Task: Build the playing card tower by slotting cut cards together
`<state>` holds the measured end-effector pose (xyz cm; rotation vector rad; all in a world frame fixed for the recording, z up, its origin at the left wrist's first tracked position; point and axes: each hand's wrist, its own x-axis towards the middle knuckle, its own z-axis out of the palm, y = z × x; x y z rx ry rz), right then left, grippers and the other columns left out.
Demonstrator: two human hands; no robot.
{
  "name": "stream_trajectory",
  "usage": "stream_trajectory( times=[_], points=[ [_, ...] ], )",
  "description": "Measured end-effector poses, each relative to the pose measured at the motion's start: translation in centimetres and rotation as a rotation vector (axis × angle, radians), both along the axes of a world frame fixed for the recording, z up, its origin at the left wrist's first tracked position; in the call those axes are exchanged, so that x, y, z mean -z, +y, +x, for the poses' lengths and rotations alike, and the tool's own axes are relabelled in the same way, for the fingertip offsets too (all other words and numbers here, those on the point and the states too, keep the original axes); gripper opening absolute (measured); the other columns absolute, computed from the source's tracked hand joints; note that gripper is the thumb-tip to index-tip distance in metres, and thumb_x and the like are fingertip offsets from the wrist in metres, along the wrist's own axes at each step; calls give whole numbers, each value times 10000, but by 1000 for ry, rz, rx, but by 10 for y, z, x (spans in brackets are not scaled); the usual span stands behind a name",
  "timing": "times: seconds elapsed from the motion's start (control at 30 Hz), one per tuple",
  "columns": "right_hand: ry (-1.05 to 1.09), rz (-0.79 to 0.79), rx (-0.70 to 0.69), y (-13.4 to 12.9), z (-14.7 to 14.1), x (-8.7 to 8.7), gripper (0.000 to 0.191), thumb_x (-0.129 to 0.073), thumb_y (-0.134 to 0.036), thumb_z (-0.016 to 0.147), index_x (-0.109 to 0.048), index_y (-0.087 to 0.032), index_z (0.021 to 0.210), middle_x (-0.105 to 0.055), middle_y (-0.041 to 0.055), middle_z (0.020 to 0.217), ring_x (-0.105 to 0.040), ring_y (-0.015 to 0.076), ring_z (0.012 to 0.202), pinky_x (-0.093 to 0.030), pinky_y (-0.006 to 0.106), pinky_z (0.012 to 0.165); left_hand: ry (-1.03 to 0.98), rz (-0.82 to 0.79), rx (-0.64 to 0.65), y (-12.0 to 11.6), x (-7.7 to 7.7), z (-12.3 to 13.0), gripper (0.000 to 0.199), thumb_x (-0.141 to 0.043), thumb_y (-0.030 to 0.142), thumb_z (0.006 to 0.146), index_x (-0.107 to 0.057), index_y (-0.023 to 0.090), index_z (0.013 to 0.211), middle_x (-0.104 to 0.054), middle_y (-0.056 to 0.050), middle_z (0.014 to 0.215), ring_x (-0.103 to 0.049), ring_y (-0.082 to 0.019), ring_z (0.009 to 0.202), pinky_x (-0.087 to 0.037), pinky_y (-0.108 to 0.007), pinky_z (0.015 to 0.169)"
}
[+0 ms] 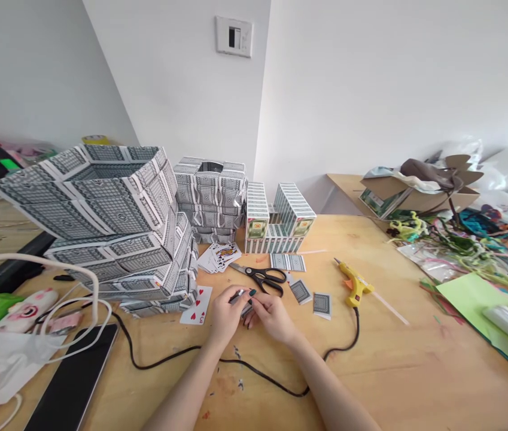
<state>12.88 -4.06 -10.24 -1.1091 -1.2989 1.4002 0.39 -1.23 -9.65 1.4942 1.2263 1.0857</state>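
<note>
Hands (274, 317) over wooden table (392, 371), pale walls (370, 78)

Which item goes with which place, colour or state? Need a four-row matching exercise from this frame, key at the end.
Column 1
1. Glue gun
2. Left hand
3. Scissors
4. Switch

Column 2
A. Black-handled
B. Up on the wall
C. Holding a small piece, partly hidden, together with the right hand
D. Yellow

Pairs: 1-D, 2-C, 3-A, 4-B
</note>
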Motion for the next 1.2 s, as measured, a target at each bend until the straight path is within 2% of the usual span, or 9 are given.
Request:
stream_trajectory(
  times=[0.17,0.37,0.53,0.73,0.97,1.2],
  points=[
    [21,-4,-13,0,-1,-2,406,-440,-522,790,-574,-140,813,-588,10,575,-575,129,469,-480,254,486,-74,-48,-14,1,3,0,254,-535,381,722,-663,163,742,-674,-49,732,-596,-176,675,-453,-252,601],
    [62,-18,-3,0,-4,0,417,-460,-523,781,-587,-126,774,-572,5,532,-552,118,430,-437,222,420,-110,-130,-32,3,8,-1,309,-499,416,744,-663,155,755,-661,-34,662,-570,-159,577,-424,-239,517],
    [52,-75,13,1,-4,1,449,-467,-547,765,-597,-118,763,-535,-18,431,-481,92,337,-380,194,357,26,34,-105,-4,4,0,247,-499,372,755,-672,196,736,-684,-45,746,-604,-180,687,-452,-257,630],
    [5,-21,96,-1,-3,-3,451,-469,-547,761,-611,-120,739,-509,-25,443,-481,85,326,-340,179,322,84,171,-70,-10,1,4,222,-494,335,770,-680,219,812,-690,-65,830,-622,-198,774,-468,-288,730],
    [-27,-60,228,-4,-14,-6,364,-455,-445,778,-529,-143,589,-432,-55,350,-429,72,252,-263,156,268,124,262,-70,-10,5,5,197,-494,298,781,-673,215,778,-685,-60,777,-622,-186,742,-467,-284,713],
    [-26,-95,311,-8,-21,-6,248,-427,-294,734,-525,-150,557,-410,-61,337,-433,89,241,-273,167,254,175,303,-77,-11,6,5,222,-458,294,805,-658,200,795,-676,-54,759,-614,-166,715,-454,-253,666]
  ],
)
